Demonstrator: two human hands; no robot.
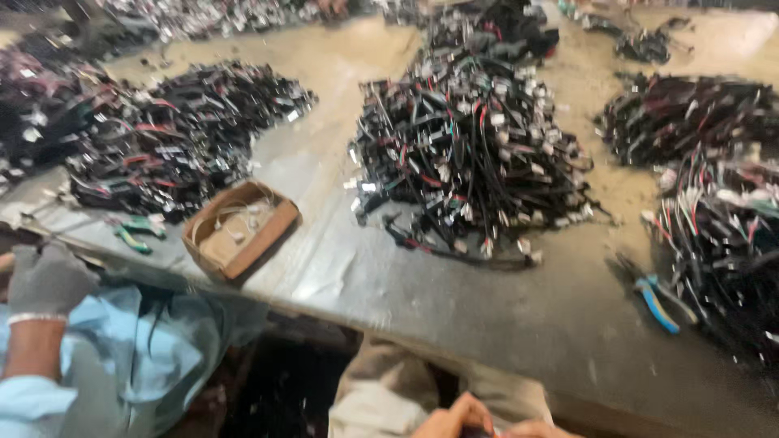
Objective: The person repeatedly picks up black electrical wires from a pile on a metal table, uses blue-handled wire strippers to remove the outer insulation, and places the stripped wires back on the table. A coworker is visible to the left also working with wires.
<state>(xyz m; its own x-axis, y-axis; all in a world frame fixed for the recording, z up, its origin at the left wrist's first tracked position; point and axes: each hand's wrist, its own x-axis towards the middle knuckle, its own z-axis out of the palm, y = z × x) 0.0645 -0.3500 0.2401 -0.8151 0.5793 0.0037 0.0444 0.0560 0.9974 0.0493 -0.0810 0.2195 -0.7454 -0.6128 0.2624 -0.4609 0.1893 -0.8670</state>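
Both hands sit low at the near table (422,300) edge, over the lap: the left hand (454,418) curls, the right hand (531,430) is mostly cut off (whether either holds anything I cannot tell). The nearest wire pile (471,154) lies well ahead, blue pliers (657,304) to the right. A co-worker's gloved hand (45,280) rests left, near a cardboard box (241,229).

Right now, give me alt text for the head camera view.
Large heaps of black and red wire harnesses cover a grey metal workbench, with a small brown cardboard box and blue-handled pliers; the person's bare hands sit below its edge.
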